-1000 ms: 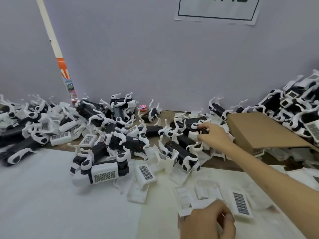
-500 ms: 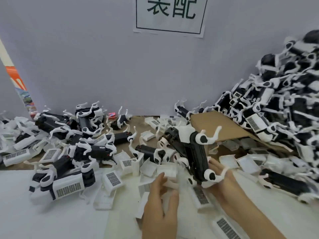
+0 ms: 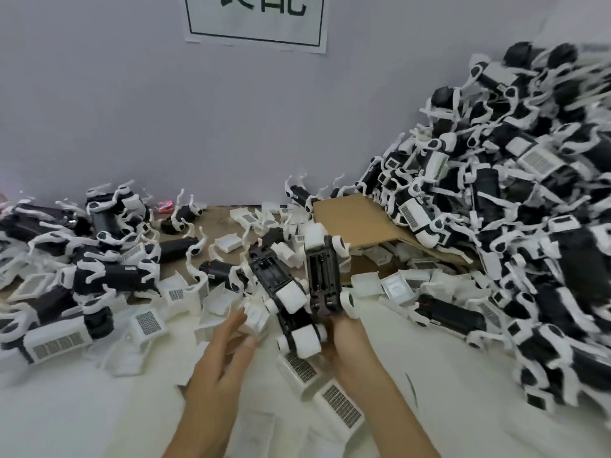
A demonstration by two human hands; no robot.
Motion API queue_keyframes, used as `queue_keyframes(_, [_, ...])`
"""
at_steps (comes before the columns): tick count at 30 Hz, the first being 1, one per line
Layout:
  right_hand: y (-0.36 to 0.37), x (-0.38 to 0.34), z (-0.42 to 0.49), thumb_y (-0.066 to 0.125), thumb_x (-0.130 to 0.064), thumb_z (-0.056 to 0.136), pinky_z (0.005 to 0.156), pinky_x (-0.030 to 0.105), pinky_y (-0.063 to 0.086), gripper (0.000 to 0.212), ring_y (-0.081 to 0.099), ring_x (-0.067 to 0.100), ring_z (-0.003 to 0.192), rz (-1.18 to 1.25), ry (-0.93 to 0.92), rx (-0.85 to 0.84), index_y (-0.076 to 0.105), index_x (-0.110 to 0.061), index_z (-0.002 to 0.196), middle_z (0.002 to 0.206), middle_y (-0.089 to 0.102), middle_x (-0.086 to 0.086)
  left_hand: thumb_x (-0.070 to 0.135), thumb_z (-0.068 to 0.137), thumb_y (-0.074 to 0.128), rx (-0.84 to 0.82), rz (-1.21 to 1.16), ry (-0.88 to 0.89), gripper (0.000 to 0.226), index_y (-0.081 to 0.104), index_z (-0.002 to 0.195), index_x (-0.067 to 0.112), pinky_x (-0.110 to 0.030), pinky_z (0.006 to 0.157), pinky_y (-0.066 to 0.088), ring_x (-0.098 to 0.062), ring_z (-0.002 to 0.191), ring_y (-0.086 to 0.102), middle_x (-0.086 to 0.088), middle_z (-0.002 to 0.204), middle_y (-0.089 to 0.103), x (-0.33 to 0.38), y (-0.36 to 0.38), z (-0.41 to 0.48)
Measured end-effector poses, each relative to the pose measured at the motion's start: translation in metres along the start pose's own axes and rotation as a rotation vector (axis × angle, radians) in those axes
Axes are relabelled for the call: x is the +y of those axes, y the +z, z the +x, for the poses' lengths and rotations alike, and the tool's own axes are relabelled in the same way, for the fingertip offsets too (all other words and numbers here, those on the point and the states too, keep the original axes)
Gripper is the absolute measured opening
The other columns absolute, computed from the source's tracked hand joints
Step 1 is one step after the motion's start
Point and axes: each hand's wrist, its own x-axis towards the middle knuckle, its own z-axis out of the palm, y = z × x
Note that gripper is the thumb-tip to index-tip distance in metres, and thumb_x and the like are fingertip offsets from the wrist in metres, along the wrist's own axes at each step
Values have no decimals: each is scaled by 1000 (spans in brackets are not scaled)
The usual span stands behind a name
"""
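My right hand (image 3: 344,338) grips the near end of a black toy body (image 3: 323,279) with white round joints. It is held upright, its open battery bay facing me. A second black and white body (image 3: 281,292) leans right beside it on the left; whether my hand holds it too I cannot tell. My left hand (image 3: 224,355) is open with straight fingers. Its fingertips reach a small white plastic cover (image 3: 255,317) lying among loose parts.
A tall heap of black and white toy bodies (image 3: 515,226) fills the right side, partly on a cardboard sheet (image 3: 357,223). More bodies (image 3: 109,276) lie at the left. White grille covers (image 3: 340,408) are scattered on the white sheet (image 3: 66,408). A grey wall with a sign (image 3: 258,21) stands behind.
My right hand took a black body from the far pile and drew it up close to me. My left hand rose and reached forward with straightened fingers. The view swung right.
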Motion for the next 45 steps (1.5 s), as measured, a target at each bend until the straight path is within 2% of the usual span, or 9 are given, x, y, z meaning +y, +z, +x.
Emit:
queue_keyframes(8, [-9, 3, 8, 56, -18, 98, 69, 44, 57, 22, 63, 26, 67, -223, -68, 43, 63, -18, 77, 51, 58, -5, 51, 88, 56, -73, 104, -9, 45, 54, 133, 49, -7, 94, 39, 12, 115, 56, 40, 118, 61, 9, 8, -8])
queue_keyframes(13, [-3, 12, 13, 48, -18, 102, 86, 51, 57, 21, 68, 33, 96, -209, -201, 77, 68, -13, 101, 88, 71, 8, 64, 82, 56, -85, 79, 25, 63, 47, 142, 49, -12, 96, 41, 5, 123, 55, 29, 132, 59, 11, 4, -13])
queue_keyframes(16, [-5, 15, 9, 51, -17, 101, 59, 19, 50, 23, 64, 15, 75, -414, -562, 162, 62, -21, 82, 71, 68, -7, 68, 77, 55, -94, 80, 28, 66, 47, 141, 54, -19, 97, 40, -2, 121, 58, 25, 132, 61, 9, 3, -13])
queue_keyframes(22, [9, 17, -12, 54, -26, 98, 61, 21, 41, 19, 49, 13, 79, -898, -1287, 221, 62, -16, 84, 86, 54, -7, 62, 78, 59, -110, 21, -8, 49, 73, 108, 25, -51, 94, 48, -17, 102, 66, -5, 102, 72, 4, -1, -10])
queue_keyframes(27, [12, 24, -30, 60, -31, 96, 63, 25, 40, 22, 46, 8, 70, -1006, -1156, 39, 52, -29, 76, 69, 49, -20, 53, 79, 71, -148, -384, -191, 67, 66, 125, 5, -57, 107, 41, -36, 122, 61, -21, 124, 68, 4, -14, -4])
queue_keyframes(31, [1, 32, -37, 57, -30, 93, 84, 18, 37, 12, 51, 2, 97, -1052, -1112, -26, 67, -33, 99, 96, 62, -27, 53, 79, 68, -60, -385, -253, 62, 64, 121, 8, -44, 97, 47, -22, 106, 71, -13, 113, 75, 4, -19, 3])
queue_keyframes(38, [-16, 23, -18, 63, -19, 92, 120, 32, 17, 61, 24, 12, 146, -1457, -909, 185, 41, -33, 146, 158, 28, -10, 52, 66, 80, -73, -455, -233, 65, 69, 110, 6, -35, 79, 58, -30, 98, 73, -17, 107, 75, -3, -23, 7])
queue_keyframes(41, [-25, 14, -20, 68, -19, 89, 106, 37, 35, 59, 39, 15, 133, -1274, -879, 371, 43, -34, 141, 149, 38, -6, 56, 70, 71, -141, -536, -202, 50, 76, 85, 9, -30, 68, 55, -23, 82, 70, -16, 97, 73, -4, -25, 6])
queue_keyframes(45, [-22, 4, -32, 66, -46, 83, 57, 18, 42, 19, 58, 3, 69, -1136, -899, 175, 51, -47, 95, 90, 61, -23, 49, 70, 79, -153, -661, -238, 32, 73, 61, 19, -33, 76, 48, -18, 70, 63, -12, 83, 71, -2, -26, 8])
